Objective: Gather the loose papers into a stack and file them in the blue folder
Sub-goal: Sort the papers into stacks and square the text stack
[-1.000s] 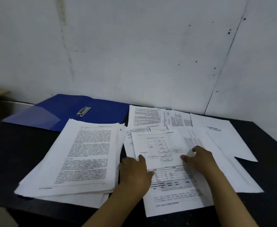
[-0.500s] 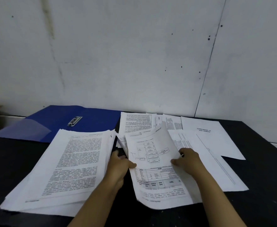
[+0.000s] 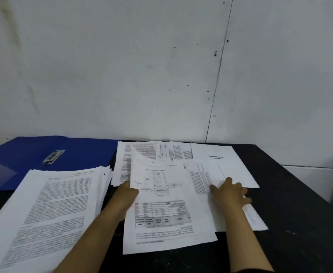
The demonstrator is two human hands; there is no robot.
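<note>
- The blue folder (image 3: 79,152) lies open at the far left of the black table (image 3: 291,223), with its metal clip (image 3: 53,157) showing. Nothing is filed in it yet.
- In front of it sits the big stack (image 3: 49,209) of papers, with its near end running out of view. It looks just like it did a moment ago, so no new page has been added.
- The left hand (image 3: 127,194) is at the left edge of the chart page (image 3: 165,205). Its fingers are tucked under that page, so I cannot tell if they are pinching it.
- Half a second ago the chart page was curled up off the table. Now it lies much flatter, with only its top left corner lifted a little.
- The right hand (image 3: 229,193) has slid to the right. It now lies flat with fingers spread on the loose sheets (image 3: 216,174), holding nothing.
- I think the right hand means to pull those sheets in, so more pages can go onto the stack.
</note>
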